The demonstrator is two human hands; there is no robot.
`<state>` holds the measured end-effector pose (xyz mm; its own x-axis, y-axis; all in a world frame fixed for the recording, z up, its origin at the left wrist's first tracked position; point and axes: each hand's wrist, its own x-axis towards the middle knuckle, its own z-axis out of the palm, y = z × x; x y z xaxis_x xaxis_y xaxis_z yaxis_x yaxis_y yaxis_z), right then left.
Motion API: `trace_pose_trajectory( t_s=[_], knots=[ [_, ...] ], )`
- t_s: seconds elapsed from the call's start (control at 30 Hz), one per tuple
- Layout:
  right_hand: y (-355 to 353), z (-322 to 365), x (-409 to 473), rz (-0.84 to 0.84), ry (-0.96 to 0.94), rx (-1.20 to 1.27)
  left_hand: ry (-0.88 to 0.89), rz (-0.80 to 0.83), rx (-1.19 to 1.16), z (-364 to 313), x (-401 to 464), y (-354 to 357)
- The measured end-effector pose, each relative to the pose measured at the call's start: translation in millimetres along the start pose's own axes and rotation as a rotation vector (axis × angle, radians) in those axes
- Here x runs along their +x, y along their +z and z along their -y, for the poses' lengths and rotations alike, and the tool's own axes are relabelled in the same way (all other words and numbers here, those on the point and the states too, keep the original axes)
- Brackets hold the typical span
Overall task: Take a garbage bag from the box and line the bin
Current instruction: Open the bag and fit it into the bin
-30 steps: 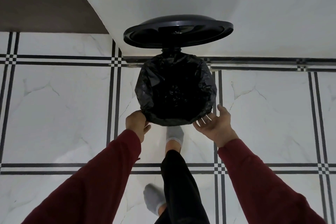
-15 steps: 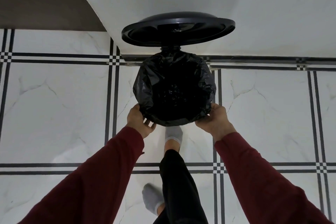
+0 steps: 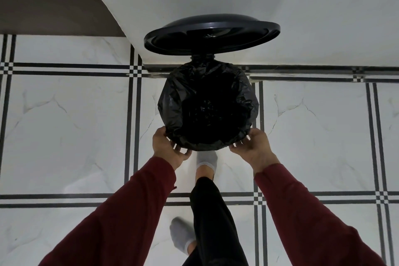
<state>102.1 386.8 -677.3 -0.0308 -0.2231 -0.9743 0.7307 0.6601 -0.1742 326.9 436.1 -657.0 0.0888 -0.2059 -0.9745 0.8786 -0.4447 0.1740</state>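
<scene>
A round bin stands against the white wall, its black lid point(image 3: 211, 35) raised upright. A black garbage bag point(image 3: 172, 101) lies inside it and is folded over the rim all the way round, hiding the bin's body. My left hand point(image 3: 167, 147) grips the bag's folded edge at the near left of the rim, fingers curled under it. My right hand point(image 3: 253, 146) grips the edge at the near right in the same way. The box of bags is not in view.
The floor is white marble tile point(image 3: 64, 125) with black double lines. My foot in a grey sock point(image 3: 206, 158) is set just in front of the bin, apparently on its pedal; the other foot point(image 3: 180, 237) stands behind. A dark wall point(image 3: 38, 0) fills the upper left.
A second ago my right hand was open beside the rim; it has since closed on the bag's edge. Both hands have slid slightly down and along the near rim.
</scene>
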Motion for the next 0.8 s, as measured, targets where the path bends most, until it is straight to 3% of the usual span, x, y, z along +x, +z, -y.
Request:
trace_pose_trajectory(
  t_s=[0.27,0.4,0.53,0.8],
  knots=[
    [6,13,-9,-0.06,-0.037,-0.104,0.08,-0.044,-0.002,-4,9,2],
    [17,18,-11,-0.01,-0.054,-0.196,0.08,-0.014,-0.035,-8,5,10],
    [26,12,-5,0.089,-0.039,-0.207,0.088,-0.044,0.085,-13,1,21],
    [22,12,0,-0.095,-0.158,-0.201,0.177,-0.166,0.248,-28,9,11]
  ],
)
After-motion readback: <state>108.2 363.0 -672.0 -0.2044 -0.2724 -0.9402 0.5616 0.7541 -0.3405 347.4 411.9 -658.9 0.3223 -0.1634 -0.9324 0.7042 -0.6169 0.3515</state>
